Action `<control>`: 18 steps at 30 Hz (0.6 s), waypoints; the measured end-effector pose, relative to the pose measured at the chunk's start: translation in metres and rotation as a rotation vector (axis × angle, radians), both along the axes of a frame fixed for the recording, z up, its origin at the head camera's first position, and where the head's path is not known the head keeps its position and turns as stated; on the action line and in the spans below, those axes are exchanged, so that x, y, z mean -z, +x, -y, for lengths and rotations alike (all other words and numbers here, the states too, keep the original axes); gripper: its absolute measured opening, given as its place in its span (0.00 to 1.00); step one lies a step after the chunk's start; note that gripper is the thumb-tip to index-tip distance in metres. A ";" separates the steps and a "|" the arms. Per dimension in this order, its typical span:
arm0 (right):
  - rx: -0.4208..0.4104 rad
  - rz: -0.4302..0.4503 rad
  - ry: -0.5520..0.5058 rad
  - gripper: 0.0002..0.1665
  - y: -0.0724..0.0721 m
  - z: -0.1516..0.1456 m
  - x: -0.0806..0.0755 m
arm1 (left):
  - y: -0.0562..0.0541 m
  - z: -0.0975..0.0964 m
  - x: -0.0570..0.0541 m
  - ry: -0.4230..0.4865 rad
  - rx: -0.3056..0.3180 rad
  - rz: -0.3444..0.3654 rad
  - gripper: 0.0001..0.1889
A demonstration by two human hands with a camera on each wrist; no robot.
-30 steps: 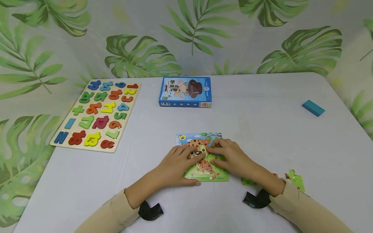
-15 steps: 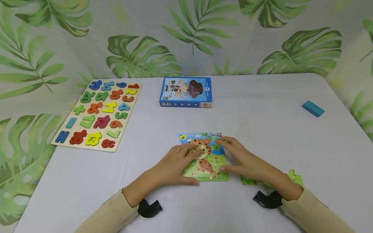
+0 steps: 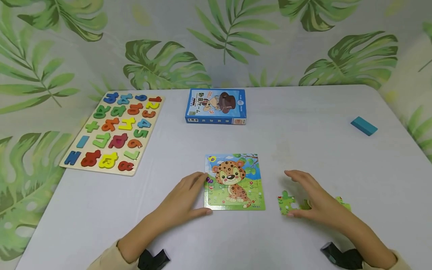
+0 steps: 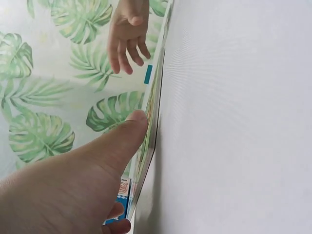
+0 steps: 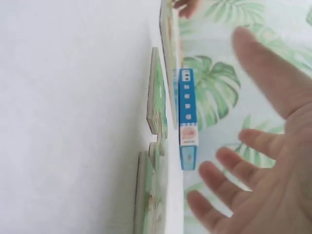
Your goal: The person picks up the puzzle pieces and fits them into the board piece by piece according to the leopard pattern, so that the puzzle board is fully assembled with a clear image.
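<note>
Across the white-covered bench [image 3: 243, 243], the two hands stood on either side of a nearly square flat jigsaw panel [image 3: 235, 184] with a spotted leopard cub on it. The panel lay near the middle, its sides running near to far, with no marked long axis. The left hand [image 3: 183, 197] was the closer one to it: fingers toward the left edge, thumb apart at the near left corner, though firm contact could not be told. The right hand [image 3: 317, 198] was well apart from the panel, to its right, thumb and fingers spread wide with nothing between them — above a left-to-right row of loose pieces, clearly the nearer hand to these.

The panel showed an orange-brown cub on green grass under blue sky, a leafy branch at the far right and a yellow shape at the far left; seams showed, but no gap. Of the loose bits, the leftmost green jigsaw piece [image 3: 284, 205] lay flat below the right thumb — knob pointing far, tiny flowers printed on it. Farther right, another green jigsaw piece [image 3: 343, 203] showed past the hand, partly covered.
</note>
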State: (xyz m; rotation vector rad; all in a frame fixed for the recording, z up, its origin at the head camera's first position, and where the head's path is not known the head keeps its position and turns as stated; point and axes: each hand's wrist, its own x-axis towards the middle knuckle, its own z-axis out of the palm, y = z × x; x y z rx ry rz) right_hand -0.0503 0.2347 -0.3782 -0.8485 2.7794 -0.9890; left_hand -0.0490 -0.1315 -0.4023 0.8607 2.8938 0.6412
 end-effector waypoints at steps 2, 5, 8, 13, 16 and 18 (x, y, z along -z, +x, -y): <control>0.008 0.018 0.008 0.56 0.003 -0.003 0.005 | 0.002 0.002 0.001 0.011 -0.004 -0.005 0.48; 0.026 0.064 0.041 0.55 0.005 -0.006 0.011 | 0.003 0.003 0.003 0.024 -0.003 -0.022 0.48; 0.031 0.085 0.079 0.52 0.006 -0.009 0.015 | 0.003 0.005 0.006 0.024 0.004 -0.035 0.46; 0.017 0.016 0.105 0.44 0.008 -0.012 0.020 | 0.001 0.007 0.009 0.016 0.021 -0.035 0.44; 0.004 -0.056 0.122 0.41 0.009 -0.012 0.022 | 0.000 0.007 0.009 0.010 0.030 -0.034 0.44; -0.003 -0.102 0.129 0.39 0.009 -0.012 0.022 | 0.000 0.007 0.009 0.008 0.034 -0.033 0.43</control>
